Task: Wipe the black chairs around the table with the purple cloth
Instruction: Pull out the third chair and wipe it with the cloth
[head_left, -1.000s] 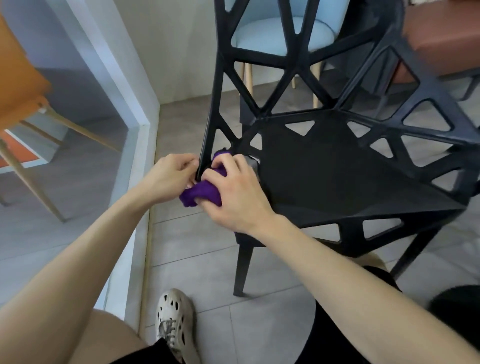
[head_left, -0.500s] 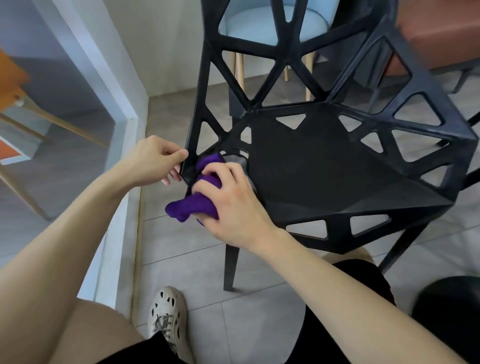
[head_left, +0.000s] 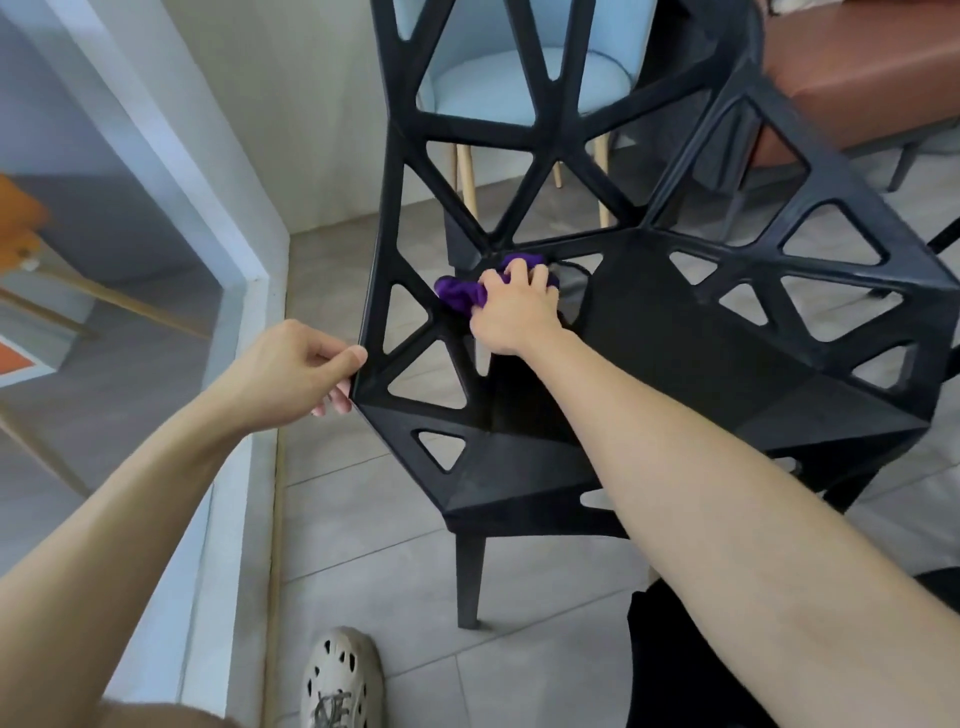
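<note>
A: Since the purple bunched-up fabric cloth (head_left: 460, 293) sits at the back of the seat, right where the backrest struts meet it, we log that as its location. The right hand (head_left: 514, 312) has its fingers curled over the wad and presses it onto the black plastic chair with triangular cut-outs (head_left: 675, 353).

B: Agreed. Left hand (head_left: 291, 374): we see the thumb on top of the chair's left rim and the fingers curled under. It's pinching the edge, and we read that as bracing.

A: Yes. Handling note: we judge the cloth soft and light. It crumples to any shape, so it pushes into the strut corners. A whole-hand grab over the wad suits it.

B: The chair we judge stiff, hard and smooth, and probably light enough to skid on the grey tiled floor (head_left: 363, 519) under pressure. We'd hold it at the rims and struts, since the cut-outs give finger room.

A: Risk: the cloth slips through a cut-out. That's our guess only.

B: For the background we have a pale blue upholstered chair with wooden legs (head_left: 519, 78) behind the backrest, a brown padded bench (head_left: 857, 67) top right and a white perforated shoe (head_left: 343, 680) at the bottom. We can't make out the table.
</note>
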